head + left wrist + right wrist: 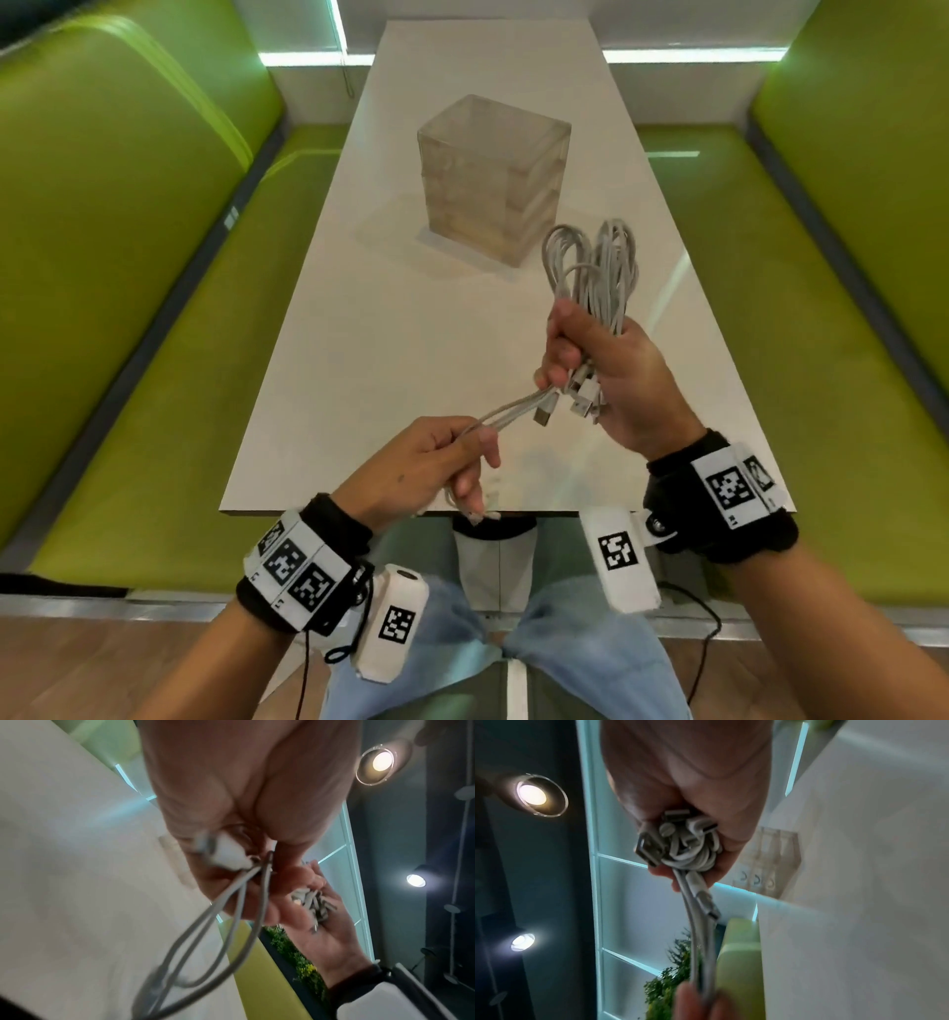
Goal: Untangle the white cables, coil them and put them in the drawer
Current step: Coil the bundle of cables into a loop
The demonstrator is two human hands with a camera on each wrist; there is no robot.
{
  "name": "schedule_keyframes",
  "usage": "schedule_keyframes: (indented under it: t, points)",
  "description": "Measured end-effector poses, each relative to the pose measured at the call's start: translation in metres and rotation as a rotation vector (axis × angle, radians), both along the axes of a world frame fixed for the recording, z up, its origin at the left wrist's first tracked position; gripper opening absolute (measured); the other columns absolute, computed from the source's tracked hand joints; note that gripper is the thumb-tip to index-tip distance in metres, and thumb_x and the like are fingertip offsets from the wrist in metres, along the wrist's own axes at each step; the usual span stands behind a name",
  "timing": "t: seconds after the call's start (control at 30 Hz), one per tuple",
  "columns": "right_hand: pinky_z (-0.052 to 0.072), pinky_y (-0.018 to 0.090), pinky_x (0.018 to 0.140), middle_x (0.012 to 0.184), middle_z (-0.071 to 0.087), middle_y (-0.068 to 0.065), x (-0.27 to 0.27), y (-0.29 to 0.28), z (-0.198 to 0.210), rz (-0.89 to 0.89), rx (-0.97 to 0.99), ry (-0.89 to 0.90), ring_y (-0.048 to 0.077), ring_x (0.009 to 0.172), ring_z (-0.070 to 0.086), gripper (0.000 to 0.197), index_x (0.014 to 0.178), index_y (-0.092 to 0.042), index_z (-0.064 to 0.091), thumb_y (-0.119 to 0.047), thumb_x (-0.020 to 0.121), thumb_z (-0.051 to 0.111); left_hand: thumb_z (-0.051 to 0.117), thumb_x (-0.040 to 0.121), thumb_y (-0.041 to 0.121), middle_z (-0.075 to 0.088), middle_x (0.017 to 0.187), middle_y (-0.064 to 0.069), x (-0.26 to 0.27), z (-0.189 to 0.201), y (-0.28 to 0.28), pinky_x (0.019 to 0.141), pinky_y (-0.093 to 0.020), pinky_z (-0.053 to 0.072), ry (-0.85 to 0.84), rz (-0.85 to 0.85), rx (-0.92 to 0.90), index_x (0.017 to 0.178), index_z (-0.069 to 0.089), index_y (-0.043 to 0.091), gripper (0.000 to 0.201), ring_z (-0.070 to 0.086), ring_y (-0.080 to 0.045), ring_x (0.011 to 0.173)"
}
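Observation:
My right hand point(590, 360) grips a bundle of white cables point(595, 267) above the white table point(400, 318); their loops stand up over my fist and several plugs point(585, 398) stick out below it. In the right wrist view the plug ends point(680, 839) are packed in my palm. A few strands point(513, 411) run from the bundle down to my left hand point(452, 457), which pinches them near the table's front edge. The left wrist view shows those strands point(231, 902) and a white plug point(226, 854) under my fingers. The clear drawer unit point(493, 174) stands closed behind the bundle.
Green padded benches point(128, 231) flank the table on both sides point(847, 257). My legs in blue jeans point(565, 658) are below the table's front edge. A wall with lit strips point(693, 54) closes the far end.

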State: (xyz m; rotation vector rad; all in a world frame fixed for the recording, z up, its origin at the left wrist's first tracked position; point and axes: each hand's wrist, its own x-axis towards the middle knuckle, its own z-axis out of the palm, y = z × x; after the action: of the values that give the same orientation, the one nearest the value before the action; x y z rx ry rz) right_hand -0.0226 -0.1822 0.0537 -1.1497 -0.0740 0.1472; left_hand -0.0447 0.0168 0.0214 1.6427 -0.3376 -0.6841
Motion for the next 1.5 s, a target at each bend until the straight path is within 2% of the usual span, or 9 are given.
schedule_keyframes:
  t: [0.13,0.23,0.47,0.63,0.7,0.83,0.97,1.23,1.5]
  points:
    - [0.051,0.042,0.062,0.053,0.054,0.004,-0.002,-0.016,0.007,0.139,-0.487,-0.051,0.025,0.055,0.056,0.031,0.083,0.002,0.065,-0.029,0.085,0.063,0.045,0.093,0.032,0.033,0.052,0.007,0.008,0.012,0.006,0.045,-0.018,0.027,-0.062,0.046,-0.004,0.075,0.056,0.002,0.037,0.029,-0.009,0.047]
    - [0.047,0.029,0.051,0.06,0.061,0.013,-0.005,-0.013,0.013,0.364,-0.838,-0.076,0.025,0.054,0.056,0.042,0.077,0.005,0.065,-0.036,0.085,0.066,0.046,0.096,0.032,0.032,0.053,0.008,0.011,0.015,0.001,0.047,-0.017,0.026,-0.143,0.048,0.009,0.073,0.055,0.0,0.04,0.026,-0.009,0.049]
    - [0.042,0.022,0.047,0.058,0.058,-0.005,-0.003,-0.005,0.021,0.557,-0.978,-0.078,0.01,0.052,0.05,0.022,0.064,-0.022,0.061,-0.025,0.086,0.067,0.054,0.087,0.043,0.035,0.054,-0.008,0.011,0.014,-0.002,0.045,-0.02,0.027,-0.146,0.117,-0.032,0.068,0.059,0.004,0.043,0.029,-0.013,0.047]
    - [0.052,0.055,0.06,0.095,0.055,-0.001,-0.001,-0.008,0.013,0.46,-0.98,-0.137,0.032,0.076,0.06,0.04,0.107,-0.017,0.052,-0.032,0.078,0.075,0.05,0.089,0.039,0.043,0.049,0.005,0.013,0.016,0.0,0.046,-0.017,0.031,-0.122,0.018,-0.03,0.071,0.065,0.011,0.037,0.036,-0.009,0.045]
    - [0.053,0.056,0.063,0.096,0.058,-0.004,-0.001,-0.011,0.009,0.489,-1.004,-0.206,0.029,0.079,0.061,0.037,0.107,-0.017,0.054,-0.032,0.08,0.073,0.051,0.089,0.051,0.056,0.058,0.005,0.012,0.014,0.004,0.049,-0.017,0.035,-0.081,-0.091,-0.053,0.085,0.068,0.01,0.044,0.044,-0.008,0.049]
    - [0.044,0.023,0.064,0.07,0.058,-0.017,-0.003,-0.017,0.002,0.565,-1.252,-0.405,0.002,0.066,0.054,0.011,0.094,-0.022,0.066,-0.03,0.087,0.066,0.048,0.068,0.082,0.071,0.1,-0.02,0.015,0.011,0.017,0.061,-0.027,0.052,0.181,-0.123,-0.143,0.118,0.06,0.005,0.092,0.066,-0.023,0.071]
    - [0.047,0.04,0.073,0.085,0.066,-0.004,-0.004,-0.005,-0.003,0.696,-1.479,-0.635,0.019,0.079,0.059,0.015,0.094,-0.022,0.062,-0.035,0.088,0.062,0.03,0.059,0.092,0.064,0.111,-0.034,0.014,0.013,0.015,0.07,-0.035,0.056,0.496,-0.17,-0.15,0.121,0.058,0.001,0.114,0.069,-0.036,0.084]
    - [0.043,0.03,0.068,0.096,0.069,0.004,-0.013,0.011,-0.003,0.969,-1.472,-0.381,0.019,0.077,0.058,0.022,0.105,-0.016,0.062,-0.031,0.089,0.06,0.075,0.08,0.027,0.072,0.077,-0.011,0.004,0.019,-0.008,0.05,-0.025,0.048,0.233,-0.31,0.316,0.096,0.068,0.002,0.031,0.061,-0.019,0.055]
    - [0.036,0.022,0.055,0.067,0.059,-0.002,-0.007,0.006,0.001,0.993,-1.137,-0.101,0.011,0.06,0.05,0.02,0.08,-0.012,0.063,-0.027,0.077,0.076,0.065,0.084,0.035,0.058,0.057,-0.01,0.003,0.015,-0.004,0.046,-0.024,0.037,0.041,-0.325,0.256,0.078,0.068,0.009,0.027,0.046,-0.017,0.041]
